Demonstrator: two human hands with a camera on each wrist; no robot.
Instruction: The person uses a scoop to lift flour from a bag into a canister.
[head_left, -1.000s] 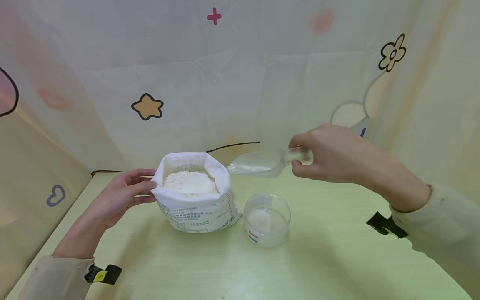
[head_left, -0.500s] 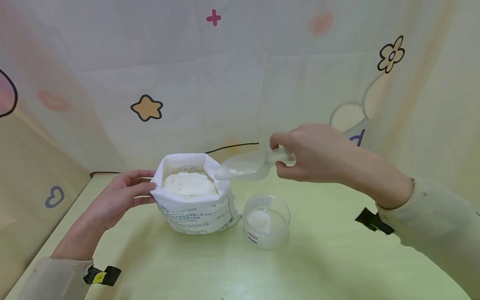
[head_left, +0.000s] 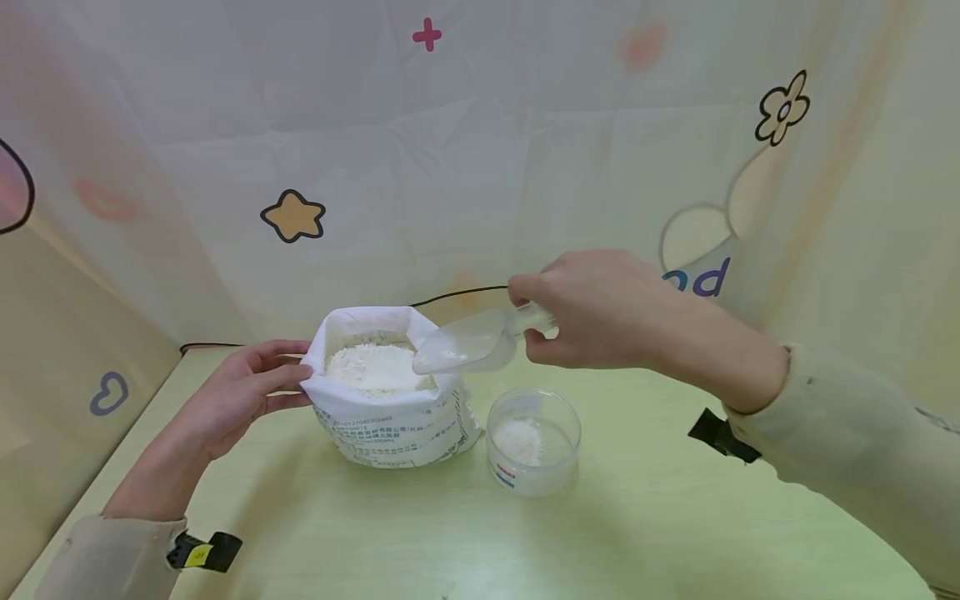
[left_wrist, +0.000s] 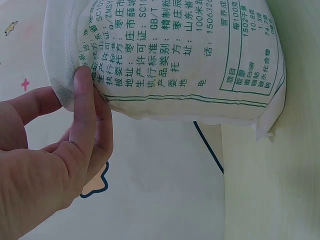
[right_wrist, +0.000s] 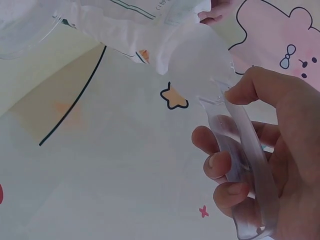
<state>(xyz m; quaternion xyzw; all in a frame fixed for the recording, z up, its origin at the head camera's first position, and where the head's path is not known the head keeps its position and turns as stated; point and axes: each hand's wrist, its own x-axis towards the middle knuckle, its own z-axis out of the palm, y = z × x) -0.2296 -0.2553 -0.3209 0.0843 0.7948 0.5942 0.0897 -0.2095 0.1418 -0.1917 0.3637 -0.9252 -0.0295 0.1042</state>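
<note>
A white cloth bag with green print stands on the table, its rim folded outward and white flour-like powder heaped inside. My left hand pinches the bag's folded rim at its left side; the left wrist view shows fingers and thumb on either side of the fold. Fingers and thumb of my right hand wrap the handle of a clear plastic scoop. Tilted down to the left, the scoop has its tip over the bag's mouth at the right rim. Its handle fills the right wrist view's lower right.
Just right of the bag stands a round clear container with some white powder in it. A patterned curtain hangs behind the pale green table.
My right hand has moved left with the scoop, bringing its tip from beside the bag to over the mouth, tipped further down. The left hand and bag have stayed put.
</note>
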